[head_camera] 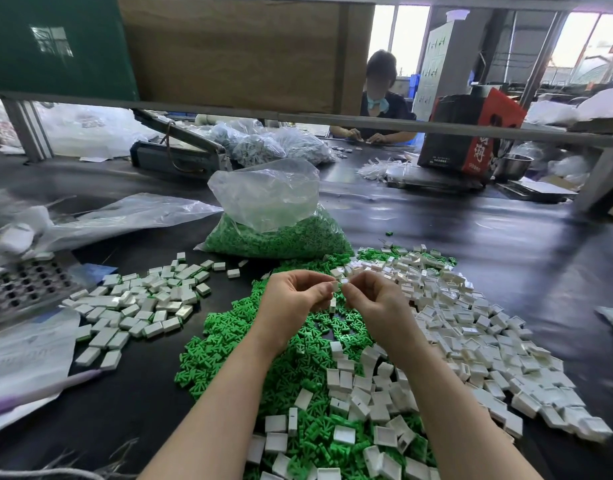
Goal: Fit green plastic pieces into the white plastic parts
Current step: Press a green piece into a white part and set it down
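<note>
My left hand (pixel 294 297) and my right hand (pixel 374 299) meet above a heap of green plastic pieces (pixel 235 351). Between their fingertips they pinch a small white plastic part (pixel 337 285). A second white part (pixel 333 303) sticks out under my left fingers. Whether a green piece sits in the held part is hidden by the fingers. Loose empty white parts (pixel 488 341) spread to the right and in front. A pile of white parts with green showing (pixel 138 306) lies to the left.
A clear bag of green pieces (pixel 277 233) stands behind the heap. A black perforated tray (pixel 24 285) and plastic bags (pixel 28 351) lie at left. Another person (pixel 381 105) works across the dark table (pixel 506 244), near a red-and-black box (pixel 471 129).
</note>
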A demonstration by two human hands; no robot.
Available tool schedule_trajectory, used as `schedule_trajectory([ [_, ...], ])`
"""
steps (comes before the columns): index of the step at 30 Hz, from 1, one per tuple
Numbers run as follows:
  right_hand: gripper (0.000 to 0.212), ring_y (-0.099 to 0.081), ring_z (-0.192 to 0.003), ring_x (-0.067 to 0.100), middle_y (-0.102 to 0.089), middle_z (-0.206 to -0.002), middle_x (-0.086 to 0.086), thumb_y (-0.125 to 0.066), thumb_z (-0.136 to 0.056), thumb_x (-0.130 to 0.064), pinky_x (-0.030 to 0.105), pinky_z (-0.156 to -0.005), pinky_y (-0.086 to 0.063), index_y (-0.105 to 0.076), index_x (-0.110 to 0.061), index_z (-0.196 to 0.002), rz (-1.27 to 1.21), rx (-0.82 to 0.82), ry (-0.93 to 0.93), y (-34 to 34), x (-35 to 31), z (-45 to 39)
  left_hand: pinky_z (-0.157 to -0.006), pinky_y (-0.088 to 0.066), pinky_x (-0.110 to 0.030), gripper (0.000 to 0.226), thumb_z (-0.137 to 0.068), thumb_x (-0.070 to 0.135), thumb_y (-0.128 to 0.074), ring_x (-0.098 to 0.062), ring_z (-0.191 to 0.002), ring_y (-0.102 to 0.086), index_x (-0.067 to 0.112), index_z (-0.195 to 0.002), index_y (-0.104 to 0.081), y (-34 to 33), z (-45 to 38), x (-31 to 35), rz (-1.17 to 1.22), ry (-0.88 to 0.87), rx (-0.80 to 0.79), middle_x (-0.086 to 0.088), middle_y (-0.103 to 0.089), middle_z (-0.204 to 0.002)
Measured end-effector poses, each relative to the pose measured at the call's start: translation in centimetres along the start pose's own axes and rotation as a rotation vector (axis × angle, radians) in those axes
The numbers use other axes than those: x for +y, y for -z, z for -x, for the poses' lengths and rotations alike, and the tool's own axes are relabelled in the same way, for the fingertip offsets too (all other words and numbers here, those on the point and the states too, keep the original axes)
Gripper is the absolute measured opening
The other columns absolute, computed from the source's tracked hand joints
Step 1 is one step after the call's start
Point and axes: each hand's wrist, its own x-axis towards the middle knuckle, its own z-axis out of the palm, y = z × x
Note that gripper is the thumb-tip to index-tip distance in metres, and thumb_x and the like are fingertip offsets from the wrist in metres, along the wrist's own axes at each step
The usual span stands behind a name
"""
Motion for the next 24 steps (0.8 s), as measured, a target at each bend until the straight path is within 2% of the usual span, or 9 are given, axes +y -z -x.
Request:
schedule_trajectory([
  [3,0.02,-0.049,-0.061,0.016,-0.056,-0.065,0.003,-0.057,-0.097,-0.018,0.036,-0.06,-0.042,-0.061,-0.008,-0.08,0.101,-0.082,-0.02,-0.1,0.2,0.1,-0.064,-0.052,-0.015,0.009,-0.088,0.001,-0.069,-0.007,-0.068,-0.069,0.006,-0.088,-0.076,0.0,0.0,0.0,-0.029,-0.002,-0.018,-0.001,-0.074,-0.072],
  [6,0.024,-0.046,-0.061,0.018,-0.053,-0.062,0.0,-0.054,-0.098,-0.014,0.037,-0.062,-0.038,-0.059,-0.01,-0.075,0.026,-0.126,-0.054,0.0,0.1,0.2,-0.063,-0.051,-0.015,0.007,-0.088,0.005,-0.069,-0.007,-0.067,-0.067,0.006,-0.089,-0.076,0.4,0.1,0.1,-0.054,0.009,-0.047,-0.002,-0.074,-0.073],
  [10,0.024,-0.044,-0.061,0.015,-0.05,-0.06,-0.004,-0.051,-0.099,-0.006,0.03,-0.061,-0.036,-0.056,-0.005,-0.075,-0.132,-0.165,-0.061,0.0,-0.3,0.3,-0.057,-0.043,-0.015,0.017,-0.097,0.022,-0.06,-0.005,-0.06,-0.055,0.007,-0.089,-0.065,0.9,0.0,0.3,-0.244,0.075,-0.179,-0.001,-0.063,-0.072],
  [15,0.029,-0.039,-0.054,0.01,-0.046,-0.06,0.001,-0.045,-0.101,-0.01,0.021,-0.055,-0.033,-0.052,-0.008,-0.073,-0.096,-0.297,-0.123,0.0,-0.2,0.5,-0.054,-0.038,-0.011,0.023,-0.103,0.022,-0.047,0.0,-0.055,-0.048,0.015,-0.082,-0.055,1.0,0.5,0.5,-0.306,0.114,-0.322,0.007,-0.052,-0.066],
  [20,0.029,-0.038,-0.048,0.007,-0.046,-0.056,-0.002,-0.047,-0.101,-0.012,0.017,-0.05,-0.033,-0.053,-0.01,-0.073,-0.073,-0.371,-0.174,0.2,0.0,0.6,-0.06,-0.035,-0.021,0.019,-0.103,0.021,-0.047,-0.009,-0.063,-0.042,0.013,-0.087,-0.055,1.2,0.8,0.5,-0.323,0.146,-0.362,0.002,-0.047,-0.07],
  [24,0.024,-0.036,-0.053,0.011,-0.044,-0.06,0.001,-0.049,-0.1,-0.012,0.022,-0.054,-0.031,-0.054,-0.008,-0.076,-0.046,-0.393,-0.156,0.4,0.3,0.5,-0.06,-0.036,-0.019,0.019,-0.103,0.02,-0.048,-0.01,-0.067,-0.043,0.013,-0.087,-0.056,1.2,0.8,0.3,-0.33,0.147,-0.369,0.001,-0.048,-0.072],
])
